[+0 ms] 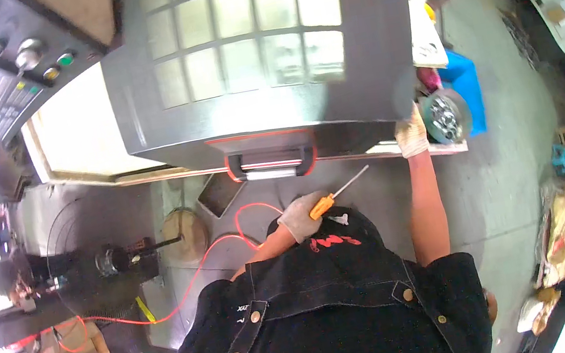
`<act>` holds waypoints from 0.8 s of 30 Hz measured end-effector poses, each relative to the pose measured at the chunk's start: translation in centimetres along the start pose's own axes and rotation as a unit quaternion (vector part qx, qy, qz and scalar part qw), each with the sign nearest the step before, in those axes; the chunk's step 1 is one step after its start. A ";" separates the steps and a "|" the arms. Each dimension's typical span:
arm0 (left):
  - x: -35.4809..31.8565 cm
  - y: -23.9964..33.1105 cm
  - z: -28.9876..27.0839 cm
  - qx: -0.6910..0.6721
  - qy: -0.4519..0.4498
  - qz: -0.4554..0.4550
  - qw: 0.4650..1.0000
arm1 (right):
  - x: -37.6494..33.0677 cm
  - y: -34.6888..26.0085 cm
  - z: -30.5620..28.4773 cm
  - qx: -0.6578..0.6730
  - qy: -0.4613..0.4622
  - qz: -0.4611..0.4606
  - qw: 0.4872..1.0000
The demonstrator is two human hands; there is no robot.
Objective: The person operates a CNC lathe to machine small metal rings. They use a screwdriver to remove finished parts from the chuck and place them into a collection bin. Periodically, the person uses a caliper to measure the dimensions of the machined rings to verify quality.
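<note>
Looking down from the head camera, I see the left hand (302, 216) in a white glove, low in the middle of the frame. Its grip is closed around a screwdriver (337, 195) by the orange handle, with the metal shaft pointing up and right, away from the body. The right hand (411, 135), also gloved, rests on the lower right corner of the grey machine door (271, 114), probably to steady it; I cannot tell how wide its grip is.

My head camera looks steeply down over my chest, near, toward the grey machine door (260, 52) far ahead.
</note>
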State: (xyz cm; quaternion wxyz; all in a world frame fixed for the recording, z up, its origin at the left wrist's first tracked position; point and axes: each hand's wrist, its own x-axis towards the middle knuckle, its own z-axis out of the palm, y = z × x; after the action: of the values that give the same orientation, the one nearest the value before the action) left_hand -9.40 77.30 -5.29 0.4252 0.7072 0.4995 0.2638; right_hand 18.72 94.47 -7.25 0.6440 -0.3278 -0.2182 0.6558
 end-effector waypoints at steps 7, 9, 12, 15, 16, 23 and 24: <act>-3.8 -2.9 -3.6 -0.015 0.024 -0.038 0.999 | 1.4 3.5 0.4 -0.786 0.032 -0.304 0.537; -4.2 -3.3 -4.1 0.004 0.037 -0.051 0.998 | 0.8 4.7 2.3 -0.722 0.032 -0.323 0.610; -4.4 -4.1 -5.0 -0.001 0.056 -0.055 0.997 | 1.4 7.3 1.9 -0.659 -0.010 -0.326 0.678; -4.1 -3.9 -5.7 0.001 0.090 -0.013 0.996 | 2.7 12.1 1.1 -0.085 -0.057 -0.094 0.990; -4.5 -4.2 -6.0 0.001 0.105 -0.029 0.994 | 1.6 12.0 5.5 -0.014 -0.075 -0.003 0.997; -4.4 -1.9 -6.8 -0.018 0.145 -0.067 0.987 | 1.3 15.1 14.7 -0.010 -0.221 0.173 0.960; -4.2 -1.9 -6.8 -0.031 0.166 -0.065 0.983 | 1.1 15.5 15.4 -0.003 -0.231 0.189 0.954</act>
State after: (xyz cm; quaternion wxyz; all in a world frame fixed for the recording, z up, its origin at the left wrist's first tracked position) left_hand -17.26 75.92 -3.32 0.3742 0.6058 0.6000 0.3646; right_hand -3.03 96.51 -7.77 0.4391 -0.2044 -0.2974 0.8228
